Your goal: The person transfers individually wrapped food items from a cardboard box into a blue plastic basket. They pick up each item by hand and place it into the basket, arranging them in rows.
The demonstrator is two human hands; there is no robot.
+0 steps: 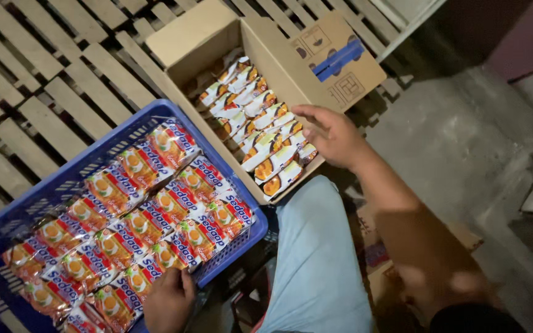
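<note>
Right hand [331, 134] open, empty, over boxed noodle packets [260, 126]; left hand [168, 302] curled on blue crate [44, 188] edge.

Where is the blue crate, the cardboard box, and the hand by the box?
blue crate [63, 179]: head view, far rim.
cardboard box [334, 58]: head view, open flap.
right hand [331, 132]: head view, back of hand.

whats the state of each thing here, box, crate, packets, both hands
cardboard box: open, flaps folded out, a row of packets inside
blue crate: open top, filled with packets lying flat
packets in box: standing on edge, packed tight
packets in crate: lying flat in overlapping rows
right hand: open, fingers spread over the box packets
left hand: resting on the crate's near edge, touching packets
</note>
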